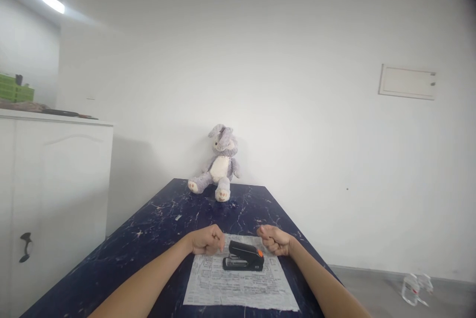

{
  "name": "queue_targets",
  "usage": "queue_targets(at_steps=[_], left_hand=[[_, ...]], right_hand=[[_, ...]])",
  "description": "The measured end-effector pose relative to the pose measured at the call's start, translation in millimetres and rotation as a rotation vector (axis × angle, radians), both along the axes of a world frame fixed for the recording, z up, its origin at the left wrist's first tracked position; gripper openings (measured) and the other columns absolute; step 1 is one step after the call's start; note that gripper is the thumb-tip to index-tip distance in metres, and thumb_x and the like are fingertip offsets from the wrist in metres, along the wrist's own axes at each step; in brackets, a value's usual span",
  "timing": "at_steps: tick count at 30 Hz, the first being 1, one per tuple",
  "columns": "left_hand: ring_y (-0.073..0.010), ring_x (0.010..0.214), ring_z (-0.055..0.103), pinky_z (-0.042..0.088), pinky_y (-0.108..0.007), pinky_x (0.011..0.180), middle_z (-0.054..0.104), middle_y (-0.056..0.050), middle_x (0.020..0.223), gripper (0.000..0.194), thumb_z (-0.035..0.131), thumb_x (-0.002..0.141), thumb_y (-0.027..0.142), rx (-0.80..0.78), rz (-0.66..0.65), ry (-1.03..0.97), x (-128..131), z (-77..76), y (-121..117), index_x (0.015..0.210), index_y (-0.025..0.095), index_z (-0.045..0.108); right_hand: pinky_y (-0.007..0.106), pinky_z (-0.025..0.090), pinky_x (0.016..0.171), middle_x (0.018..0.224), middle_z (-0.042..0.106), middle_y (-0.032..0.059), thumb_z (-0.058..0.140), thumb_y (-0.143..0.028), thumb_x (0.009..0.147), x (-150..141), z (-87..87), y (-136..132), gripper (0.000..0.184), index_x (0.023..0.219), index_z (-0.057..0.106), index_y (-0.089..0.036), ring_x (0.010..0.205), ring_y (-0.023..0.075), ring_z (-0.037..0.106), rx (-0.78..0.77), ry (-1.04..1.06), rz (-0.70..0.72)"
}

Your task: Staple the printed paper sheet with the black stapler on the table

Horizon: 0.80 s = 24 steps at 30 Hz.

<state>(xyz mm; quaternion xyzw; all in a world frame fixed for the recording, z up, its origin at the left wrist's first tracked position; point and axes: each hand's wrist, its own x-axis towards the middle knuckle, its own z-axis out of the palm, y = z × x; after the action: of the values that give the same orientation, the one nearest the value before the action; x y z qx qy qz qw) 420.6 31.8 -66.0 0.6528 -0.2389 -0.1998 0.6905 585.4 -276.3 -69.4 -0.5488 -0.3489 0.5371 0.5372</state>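
A black stapler (244,257) lies on a printed sheet (230,292), left hand (208,240) at its ten o'clock, right hand (275,240) at two, both fisted, nothing visibly held. Seemingly a waiting pose; gripping would call for uncurling. At the dark counter's (152,231) twelve o'clock a plush rabbit (220,168) sits before a white wall (297,109).

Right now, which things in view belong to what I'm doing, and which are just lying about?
Likely in use:
black stapler, near left hand and right hand
printed sheet under it

Apparently just lying about:
plush rabbit on table
green basket on cabinet
clear container on floor
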Motion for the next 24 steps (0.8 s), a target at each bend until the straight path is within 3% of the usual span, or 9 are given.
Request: queue_targets(at_steps=[3,7,10,13,16,19,22,24], left_hand=[[-0.0032,0.034,0.022,0.012,-0.021,0.036,0.037,0.006,0.041,0.043,0.088,0.067,0.047,-0.016,0.011,-0.008,-3,3.2,-3,0.068,0.011,0.065],[-0.0037,0.039,0.013,0.011,-0.020,0.038,0.022,0.011,0.048,0.042,0.076,0.081,0.048,-0.131,0.055,0.087,-5,12.7,-6,0.071,0.019,0.047],[-0.0047,0.041,0.012,0.011,-0.019,0.039,0.020,0.011,0.052,0.051,0.062,0.090,0.057,-0.192,0.224,0.006,2,11.5,-5,0.068,0.021,0.033],[-0.0048,0.038,0.019,0.018,-0.019,0.039,0.023,0.010,0.051,0.056,0.056,0.092,0.062,-0.144,0.475,-0.149,13,4.0,-3,0.064,0.021,0.029],[-0.0100,0.040,0.042,0.033,-0.022,0.043,0.043,0.004,0.049,0.053,0.048,0.094,0.063,0.054,0.653,-0.311,17,0.7,-4,0.064,0.020,0.042],[-0.0168,0.063,0.062,0.047,-0.027,0.058,0.067,-0.005,0.070,0.042,0.047,0.097,0.051,0.369,0.761,-0.508,15,2.8,-10,0.075,0.017,0.059],[-0.0213,0.094,0.066,0.049,-0.034,0.085,0.072,-0.007,0.099,0.024,0.053,0.094,0.035,0.710,0.724,-0.700,10,4.4,-20,0.097,0.019,0.070],[-0.0240,0.107,0.061,0.045,-0.039,0.096,0.070,-0.007,0.113,0.024,0.056,0.092,0.029,0.910,0.641,-0.759,6,4.9,-27,0.109,0.022,0.072]], right_hand=[[0.011,0.009,0.031,0.048,0.022,-0.0147,0.069,-0.066,0.083,3,-3.5,-2,0.056,0.073,0.036,-0.022,0.037,0.0010,0.005,0.026,-0.001,-0.006],[0.012,0.012,0.030,0.047,0.022,-0.0157,0.080,-0.053,0.077,6,-9.8,-6,0.052,0.075,0.039,-0.021,0.035,0.0006,0.006,0.106,-0.008,0.041],[0.013,0.015,0.030,0.045,0.022,-0.0153,0.077,-0.050,0.082,4,-9.8,-7,0.043,0.076,0.046,-0.020,0.035,0.0015,0.007,0.124,-0.051,0.058],[0.016,0.023,0.034,0.047,0.028,-0.0136,0.076,-0.049,0.083,-9,-1.9,0,0.037,0.084,0.055,-0.019,0.036,0.0030,0.016,0.208,-0.147,0.011],[0.020,0.035,0.047,0.059,0.043,-0.0076,0.078,-0.048,0.081,-30,13.7,14,0.036,0.091,0.061,-0.017,0.047,0.0059,0.035,0.382,-0.319,-0.178],[0.025,0.041,0.061,0.072,0.052,-0.0022,0.070,-0.047,0.089,-51,31.8,27,0.033,0.101,0.065,-0.017,0.062,0.0103,0.047,0.435,-0.584,-0.280],[0.029,0.045,0.076,0.096,0.060,0.0039,0.073,-0.048,0.085,-67,44.5,33,0.043,0.116,0.066,-0.019,0.085,0.0163,0.056,0.360,-0.934,-0.094],[0.029,0.046,0.079,0.105,0.062,0.0060,0.077,-0.049,0.081,-75,49.0,35,0.052,0.121,0.065,-0.019,0.091,0.0181,0.057,0.344,-1.106,0.058]])
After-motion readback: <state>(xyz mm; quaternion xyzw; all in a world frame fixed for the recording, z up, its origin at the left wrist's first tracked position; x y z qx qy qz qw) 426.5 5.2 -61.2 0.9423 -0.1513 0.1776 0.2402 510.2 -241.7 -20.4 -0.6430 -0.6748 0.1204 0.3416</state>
